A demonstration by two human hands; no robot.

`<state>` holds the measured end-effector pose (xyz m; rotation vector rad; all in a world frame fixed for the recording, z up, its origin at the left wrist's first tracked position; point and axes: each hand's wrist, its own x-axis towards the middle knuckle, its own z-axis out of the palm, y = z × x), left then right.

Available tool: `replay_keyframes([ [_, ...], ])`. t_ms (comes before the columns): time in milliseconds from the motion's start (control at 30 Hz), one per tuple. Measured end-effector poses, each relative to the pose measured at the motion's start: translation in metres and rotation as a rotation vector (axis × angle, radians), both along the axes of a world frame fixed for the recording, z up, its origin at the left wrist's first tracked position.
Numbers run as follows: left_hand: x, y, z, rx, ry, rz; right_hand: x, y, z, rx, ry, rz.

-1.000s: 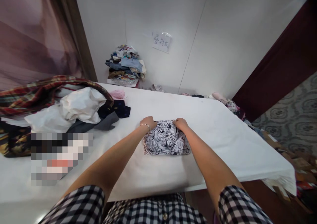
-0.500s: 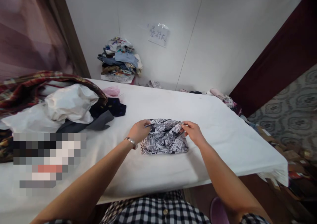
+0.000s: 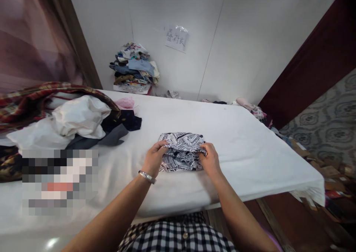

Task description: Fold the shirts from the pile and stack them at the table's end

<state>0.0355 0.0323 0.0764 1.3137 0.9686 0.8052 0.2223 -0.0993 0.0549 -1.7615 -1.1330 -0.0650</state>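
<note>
A black-and-white newspaper-print shirt [image 3: 182, 138] lies in a compact folded bundle near the front of the white-covered table [image 3: 222, 129]. My left hand [image 3: 154, 157] pinches the left end of a fold in it, thumb uppermost. On the opposite side, my right hand [image 3: 209, 157] grips the right end of the same fold. Between the two hands the fold stands slightly raised, with the lower layer showing in front of it. The fingertips of both hands are partly hidden by the cloth.
At the left lies a heap of clothes, including a white garment [image 3: 80, 114], a plaid one [image 3: 25, 100] and a dark grey one [image 3: 114, 136]. A tall clothes stack [image 3: 135, 68] stands by the wall. Boxes [image 3: 328, 170] fill the floor at right.
Both hands have come down toward me, drawing the shirt's upper part into a fold. The far section now lies flatter and the bundle looks narrower.
</note>
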Motion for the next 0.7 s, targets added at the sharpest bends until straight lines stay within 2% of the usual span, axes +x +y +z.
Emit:
replay_keyframes([
  [133,-0.005,0.0,-0.005,0.179,0.1,0.058,0.009,-0.001,-0.008,-0.016,0.094,-0.054],
  [200,-0.008,0.001,-0.01,0.226,0.118,0.072,0.011,-0.001,-0.01,-0.041,0.244,-0.041],
  [267,-0.009,0.002,-0.015,0.206,0.087,0.078,0.011,0.0,-0.009,-0.021,0.419,-0.018],
  [400,-0.007,0.002,-0.018,0.005,-0.024,0.105,0.007,0.003,-0.002,0.054,0.655,0.023],
  [567,-0.003,0.001,-0.007,-0.215,-0.241,0.08,0.005,0.006,0.004,0.087,0.853,0.028],
  [700,-0.001,0.006,-0.001,-0.396,-0.416,0.056,0.008,0.009,0.007,0.109,1.039,0.136],
])
